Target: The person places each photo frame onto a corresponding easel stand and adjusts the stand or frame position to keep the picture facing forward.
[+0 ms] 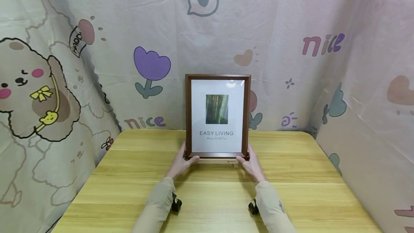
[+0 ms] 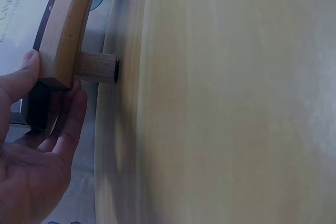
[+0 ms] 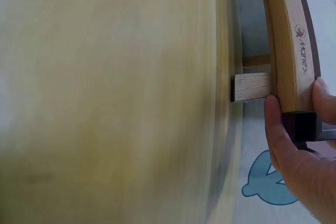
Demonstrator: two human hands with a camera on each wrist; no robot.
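A brown picture frame (image 1: 246,114) stands upright near the back of the table, showing a bamboo picture and the words EASY LIVING. Its lower edge sits on the ledge of a light wooden stand (image 1: 213,161), whose short foot (image 2: 100,67) shows from the left wrist. My left hand (image 1: 181,163) grips the lower left corner, thumb in front and fingers behind. At the lower right corner my right hand (image 1: 251,163) does the same, its thumb on the front by the printed ledge (image 3: 294,51). The frame hides most of the stand.
The wood-grain table (image 1: 129,175) reaches back to a patterned cloth (image 1: 207,39), which hangs close behind the picture frame and along both sides. A black device (image 1: 176,203) is strapped at the left wrist and a similar device (image 1: 253,207) at the right.
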